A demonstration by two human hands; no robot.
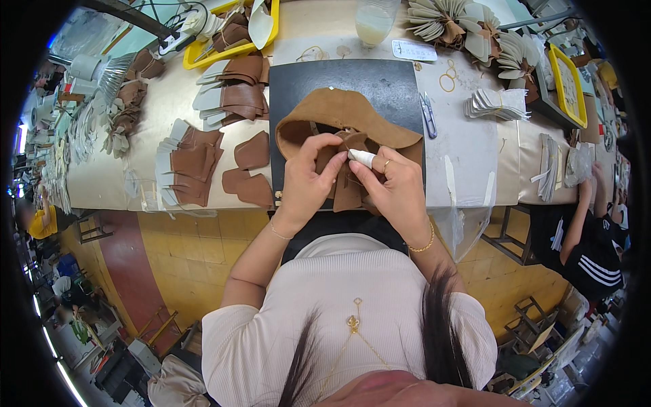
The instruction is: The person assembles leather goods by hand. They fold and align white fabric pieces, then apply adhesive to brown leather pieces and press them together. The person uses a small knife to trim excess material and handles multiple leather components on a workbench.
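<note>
A curved brown leather piece lies over a black board on the table in front of me. Its lower part hangs in folds between my hands. My left hand pinches the leather's edge between thumb and fingertips. Close beside it, my right hand grips the same leather, with white wrapping around one finger. The fingertips of both hands nearly meet. Whether a small tool sits between them, I cannot tell.
Stacked brown leather pieces and loose cut pieces lie left of the board. Blue-handled snips rest at its right. Farther out are a pale stack, yellow trays and a plastic cup. Another person works at the right.
</note>
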